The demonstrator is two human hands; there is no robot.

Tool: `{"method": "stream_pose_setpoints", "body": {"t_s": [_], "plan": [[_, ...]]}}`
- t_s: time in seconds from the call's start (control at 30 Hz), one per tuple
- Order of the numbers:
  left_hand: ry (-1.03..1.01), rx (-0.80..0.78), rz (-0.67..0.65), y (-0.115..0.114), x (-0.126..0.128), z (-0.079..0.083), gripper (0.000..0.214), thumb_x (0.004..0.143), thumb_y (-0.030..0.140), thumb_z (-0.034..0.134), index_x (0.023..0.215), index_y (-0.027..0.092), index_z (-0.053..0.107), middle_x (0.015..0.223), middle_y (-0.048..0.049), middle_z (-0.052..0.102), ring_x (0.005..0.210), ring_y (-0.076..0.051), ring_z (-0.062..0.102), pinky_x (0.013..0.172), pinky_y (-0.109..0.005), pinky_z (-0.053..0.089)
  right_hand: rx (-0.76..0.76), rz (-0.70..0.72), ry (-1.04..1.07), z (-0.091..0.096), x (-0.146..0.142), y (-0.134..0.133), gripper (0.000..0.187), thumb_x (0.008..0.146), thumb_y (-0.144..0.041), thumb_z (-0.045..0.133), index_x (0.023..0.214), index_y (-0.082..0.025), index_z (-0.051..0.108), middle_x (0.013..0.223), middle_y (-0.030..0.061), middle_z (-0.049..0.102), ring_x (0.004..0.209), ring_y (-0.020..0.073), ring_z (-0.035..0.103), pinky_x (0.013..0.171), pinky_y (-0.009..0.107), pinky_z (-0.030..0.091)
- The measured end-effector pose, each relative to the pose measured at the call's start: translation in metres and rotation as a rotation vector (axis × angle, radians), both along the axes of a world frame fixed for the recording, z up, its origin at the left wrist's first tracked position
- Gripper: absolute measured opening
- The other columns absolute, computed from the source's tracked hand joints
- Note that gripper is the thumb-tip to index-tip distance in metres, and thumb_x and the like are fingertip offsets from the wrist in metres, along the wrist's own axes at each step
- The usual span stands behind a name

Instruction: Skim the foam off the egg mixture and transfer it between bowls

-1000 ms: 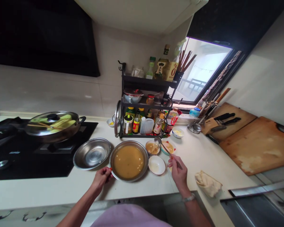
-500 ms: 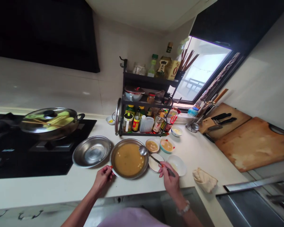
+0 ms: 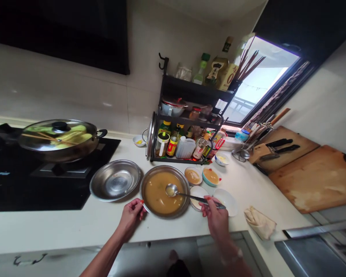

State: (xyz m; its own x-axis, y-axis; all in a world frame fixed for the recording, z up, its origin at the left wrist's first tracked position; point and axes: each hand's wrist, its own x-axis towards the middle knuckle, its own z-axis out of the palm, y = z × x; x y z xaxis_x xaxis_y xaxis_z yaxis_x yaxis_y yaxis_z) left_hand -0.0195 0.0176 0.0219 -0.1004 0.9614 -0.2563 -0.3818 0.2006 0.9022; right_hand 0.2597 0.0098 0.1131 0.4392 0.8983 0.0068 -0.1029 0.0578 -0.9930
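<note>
A round metal bowl (image 3: pixel 187 192) of brown liquid, with a few pale bits floating in it, stands on the counter. My left hand (image 3: pixel 132 216) pinches its rim at the lower left. In my right hand (image 3: pixel 216 217) is a metal ladle (image 3: pixel 187 195), gripped by its dark handle. The ladle's small round head is over the liquid, near the bowl's middle; I cannot tell how deep it dips. An empty metal bowl (image 3: pixel 99 188) sits just left. Right of the liquid are two small bowls of brown sauce (image 3: pixel 193 176) (image 3: pixel 211 176) and two white bowls (image 3: pixel 198 193) (image 3: pixel 229 201).
A lidded pan (image 3: pixel 59 140) of green vegetables sits on the black stove (image 3: pixel 66 196) at left. Behind the bowls stands a black rack (image 3: pixel 194 85) of bottles and jars. A folded cloth (image 3: pixel 260 222), cutting boards (image 3: pixel 314 181) and a sink (image 3: pixel 305 254) lie right.
The ladle's head has moved left from the bowl's right rim to over the liquid's middle. My left hand stays at the rim. The view has shifted and tilted slightly.
</note>
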Motion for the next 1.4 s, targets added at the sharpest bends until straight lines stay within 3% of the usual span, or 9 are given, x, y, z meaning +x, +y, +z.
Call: {"method": "stream_pose_setpoints", "body": {"t_s": [0.23, 0.43, 0.57, 0.8, 0.93, 1.1, 1.27, 1.4], "plan": [[-0.038, 0.055, -0.073, 0.01, -0.009, -0.02, 0.041, 0.064, 0.051, 0.073, 0.061, 0.017, 0.05, 0.048, 0.0027, 0.056, 0.038, -0.006, 0.041, 0.04, -0.02, 0.03, 0.087, -0.115, 0.06, 0.011, 0.023, 0.016, 0.032, 0.064, -0.04, 0.073, 0.081, -0.014, 0.063, 0.056, 0.0031, 0.064, 0.047, 0.0136, 0.057, 0.039, 0.021, 0.041], [-0.002, 0.078, -0.091, 0.014, -0.01, -0.023, 0.042, 0.061, 0.053, 0.074, 0.058, 0.017, 0.052, 0.049, 0.0015, 0.056, 0.039, -0.007, 0.041, 0.039, -0.02, 0.03, 0.237, -0.251, -0.204, 0.01, 0.048, 0.022, 0.035, 0.071, -0.045, 0.069, 0.085, -0.014, 0.061, 0.055, 0.0016, 0.063, 0.042, 0.0129, 0.053, 0.041, 0.024, 0.043], [0.017, 0.084, -0.086, 0.015, -0.008, -0.02, 0.042, 0.059, 0.055, 0.073, 0.058, 0.018, 0.053, 0.049, 0.0016, 0.056, 0.038, -0.007, 0.04, 0.037, -0.021, 0.03, 0.345, -0.195, -0.518, -0.004, 0.055, 0.018, 0.033, 0.08, -0.045, 0.059, 0.092, -0.014, 0.063, 0.057, 0.0001, 0.061, 0.045, 0.0128, 0.055, 0.046, 0.026, 0.048], [0.073, 0.186, -0.072, 0.015, -0.007, -0.02, 0.042, 0.062, 0.055, 0.07, 0.061, 0.018, 0.053, 0.05, 0.0017, 0.057, 0.039, -0.008, 0.042, 0.038, -0.02, 0.032, 0.625, 0.05, -0.89, -0.025, 0.05, -0.005, 0.02, 0.086, -0.03, 0.054, 0.097, -0.02, 0.068, 0.085, 0.0064, 0.065, 0.07, 0.0158, 0.061, 0.059, 0.028, 0.052], [0.119, 0.261, -0.064, 0.016, -0.01, -0.025, 0.041, 0.067, 0.055, 0.066, 0.064, 0.017, 0.054, 0.052, 0.0013, 0.058, 0.04, -0.008, 0.044, 0.039, -0.019, 0.033, 0.625, 0.103, -0.765, -0.035, 0.03, -0.012, 0.022, 0.087, -0.034, 0.053, 0.098, -0.021, 0.067, 0.082, 0.0049, 0.064, 0.062, 0.0138, 0.059, 0.052, 0.026, 0.051], [0.131, 0.311, -0.059, 0.012, -0.01, -0.023, 0.04, 0.065, 0.053, 0.068, 0.061, 0.018, 0.051, 0.05, 0.0016, 0.058, 0.04, -0.007, 0.042, 0.039, -0.018, 0.032, 0.467, 0.151, -0.546, -0.047, 0.005, -0.009, 0.034, 0.082, -0.048, 0.057, 0.092, -0.017, 0.066, 0.063, 0.0012, 0.062, 0.045, 0.0119, 0.054, 0.044, 0.024, 0.048], [0.149, 0.31, -0.055, 0.008, -0.009, -0.018, 0.039, 0.064, 0.053, 0.068, 0.06, 0.018, 0.051, 0.05, 0.0011, 0.058, 0.04, -0.008, 0.043, 0.041, -0.019, 0.031, 0.335, 0.077, -0.337, -0.043, -0.002, -0.005, 0.042, 0.073, -0.055, 0.062, 0.084, -0.015, 0.063, 0.048, -0.0015, 0.059, 0.036, 0.0128, 0.053, 0.036, 0.023, 0.044], [0.155, 0.329, -0.073, 0.01, -0.011, -0.022, 0.039, 0.064, 0.052, 0.068, 0.06, 0.018, 0.051, 0.051, 0.001, 0.058, 0.041, -0.008, 0.044, 0.042, -0.019, 0.03, 0.298, -0.007, -0.109, -0.036, 0.001, -0.002, 0.036, 0.066, -0.049, 0.068, 0.072, -0.015, 0.061, 0.046, -0.0005, 0.059, 0.04, 0.014, 0.056, 0.034, 0.021, 0.042]]}}
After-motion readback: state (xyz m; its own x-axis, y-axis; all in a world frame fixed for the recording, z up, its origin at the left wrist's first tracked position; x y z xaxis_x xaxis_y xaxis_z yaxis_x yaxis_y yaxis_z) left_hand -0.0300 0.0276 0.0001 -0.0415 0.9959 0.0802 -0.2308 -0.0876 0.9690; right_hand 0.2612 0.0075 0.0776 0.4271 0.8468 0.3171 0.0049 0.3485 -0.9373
